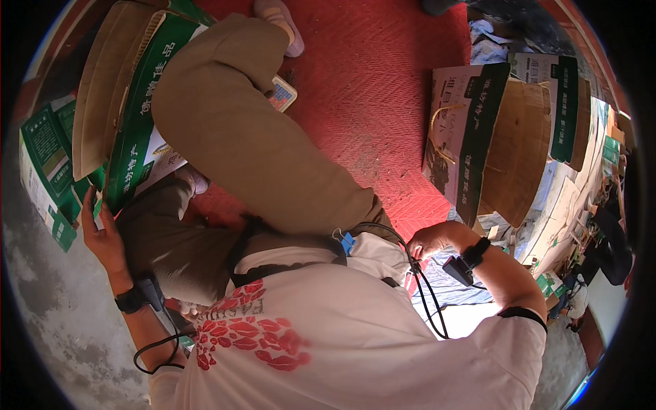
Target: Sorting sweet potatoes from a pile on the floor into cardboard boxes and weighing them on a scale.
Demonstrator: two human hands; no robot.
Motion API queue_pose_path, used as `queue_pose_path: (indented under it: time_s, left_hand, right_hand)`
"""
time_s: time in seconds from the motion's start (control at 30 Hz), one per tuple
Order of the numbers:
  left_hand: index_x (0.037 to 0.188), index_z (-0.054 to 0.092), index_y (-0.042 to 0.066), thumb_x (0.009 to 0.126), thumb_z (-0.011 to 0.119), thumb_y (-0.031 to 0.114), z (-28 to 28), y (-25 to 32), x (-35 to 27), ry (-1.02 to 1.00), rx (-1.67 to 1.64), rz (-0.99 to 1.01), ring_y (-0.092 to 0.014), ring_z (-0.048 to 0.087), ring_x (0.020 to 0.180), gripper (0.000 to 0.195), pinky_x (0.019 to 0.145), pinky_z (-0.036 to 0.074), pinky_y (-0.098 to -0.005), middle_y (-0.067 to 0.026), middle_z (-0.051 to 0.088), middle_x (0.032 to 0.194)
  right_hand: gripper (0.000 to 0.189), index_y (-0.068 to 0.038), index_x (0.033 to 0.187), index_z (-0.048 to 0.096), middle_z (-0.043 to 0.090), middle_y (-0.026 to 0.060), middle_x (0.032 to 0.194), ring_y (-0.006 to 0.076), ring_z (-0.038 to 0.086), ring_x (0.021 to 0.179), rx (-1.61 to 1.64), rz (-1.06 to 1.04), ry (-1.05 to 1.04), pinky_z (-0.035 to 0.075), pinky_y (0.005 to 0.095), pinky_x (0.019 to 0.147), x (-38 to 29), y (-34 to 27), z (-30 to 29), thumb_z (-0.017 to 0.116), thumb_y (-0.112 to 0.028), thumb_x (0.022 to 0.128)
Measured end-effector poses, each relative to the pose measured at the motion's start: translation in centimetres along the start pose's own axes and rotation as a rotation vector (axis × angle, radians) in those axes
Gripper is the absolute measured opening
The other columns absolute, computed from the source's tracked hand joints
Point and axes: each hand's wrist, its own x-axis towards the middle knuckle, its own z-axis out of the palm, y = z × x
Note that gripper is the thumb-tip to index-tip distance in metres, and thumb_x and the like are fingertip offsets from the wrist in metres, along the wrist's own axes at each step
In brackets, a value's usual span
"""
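My left hand (106,240) is at the near corner of an open green-and-white cardboard carton (134,120), its fingers stretched out and apart. The fingertips touch or nearly touch the carton's edge; the picture does not settle which. The carton's brown flaps (105,87) stand up, and its inside is mostly hidden. My right hand (435,240) is down at my right hip with bent fingers, beside the hem of my white shirt (379,251) and a black cable (425,287). Whether it pinches the cloth or cable is hidden. A blue binder clip (348,243) sits at the hem.
Another open carton (464,138) with a rope handle stands on the red carpet (353,92) to the right, one more carton (564,107) behind it. A keypad device (283,94) lies beyond my knee. Green cartons (48,169) stand far left. Other people (607,241) are at far right.
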Motion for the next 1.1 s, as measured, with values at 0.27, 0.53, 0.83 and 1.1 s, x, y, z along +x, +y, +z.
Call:
queue_pose_path:
  time_s: [0.27,0.53,0.83,1.1]
  left_hand:
    - [0.125,0.054,0.003,0.093,0.052,0.009,0.0,0.1,0.0,-0.005,-0.027,0.003,-0.022,0.056,0.109,0.032,0.092,0.042,-0.0302,-0.0123,0.06,0.118]
    - [0.123,0.055,0.002,0.093,0.052,0.01,-0.2,-0.8,-0.3,0.036,-0.051,-0.049,-0.022,0.057,0.109,0.031,0.093,0.042,-0.0307,-0.012,0.06,0.119]
    - [0.124,0.055,0.005,0.093,0.052,0.012,0.1,-0.2,0.1,0.023,-0.044,-0.054,-0.017,0.057,0.106,0.031,0.077,0.051,-0.0262,-0.0086,0.059,0.121]
    - [0.125,0.055,0.007,0.094,0.051,0.013,0.1,0.2,0.4,0.0,-0.029,-0.062,-0.016,0.057,0.104,0.032,0.072,0.051,-0.0238,-0.0067,0.059,0.121]
  right_hand:
    - [0.032,-0.006,0.104,0.064,0.066,0.0095,0.096,0.0251,0.06,0.092,0.097,0.013,0.055,0.046,0.0358,0.081,1.0,0.2,0.3,0.059,-0.029,0.084]
    - [0.04,-0.005,0.108,0.063,0.064,0.013,0.11,0.0273,0.059,0.101,0.056,0.087,0.074,0.045,0.0376,0.085,1.5,-0.5,-0.5,0.066,-0.032,0.078]
    - [0.061,-0.01,0.118,0.057,0.065,0.014,0.108,0.026,0.062,0.098,-0.191,-0.017,0.307,0.05,0.0364,0.082,6.2,0.2,0.2,0.074,-0.037,0.067]
    - [0.047,-0.006,0.104,0.063,0.068,0.0147,0.09,0.0267,0.064,0.08,-0.158,-0.189,0.4,0.05,0.0347,0.073,8.9,2.6,0.9,0.07,-0.036,0.069]
